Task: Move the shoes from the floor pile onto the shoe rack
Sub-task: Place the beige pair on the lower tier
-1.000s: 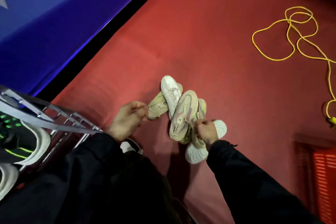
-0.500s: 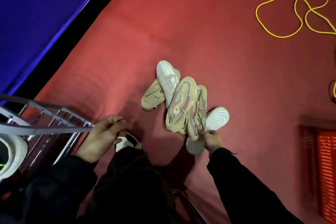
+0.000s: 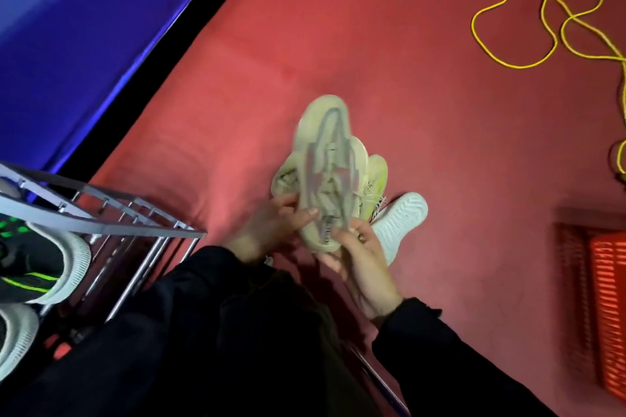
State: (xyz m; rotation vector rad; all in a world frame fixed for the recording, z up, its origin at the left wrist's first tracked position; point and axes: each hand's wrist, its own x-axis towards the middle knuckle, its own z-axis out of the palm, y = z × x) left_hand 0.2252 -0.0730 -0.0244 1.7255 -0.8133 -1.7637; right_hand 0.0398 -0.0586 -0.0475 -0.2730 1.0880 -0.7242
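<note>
- both hands are on the beige shoe [image 3: 323, 173] at the top of the pile on the red floor [image 3: 440, 112]: the left hand [image 3: 271, 230] has fingers curled on its left side near the heel, and the right hand [image 3: 362, 254] cups the heel end from below and the right, so each hand is closed on that shoe.
- the shoe is motion-blurred, sole up, and i cannot tell whether it is clear of the shoes under it.
- a yellow-green shoe [image 3: 374, 176] lies just beside it on the right, and a white shoe [image 3: 399, 223] lies sole-up beyond the right hand.
- to do this well, i judge: lift straight up until the laces come free of the neighbours, then turn the shoe sole-down before swinging it left.
- the rack [image 3: 111, 223] stands at the left, with a dark green-striped shoe [image 3: 37, 267] already on it; aim for a bare stretch of the bars.
- compared with half a second ago, the left hand has come over from beside the rack to the pile, the right hand has shifted from the pile's lower edge to the beige shoe's heel, and the beige shoe has risen and covers the white one that lay at the pile's far end.
</note>
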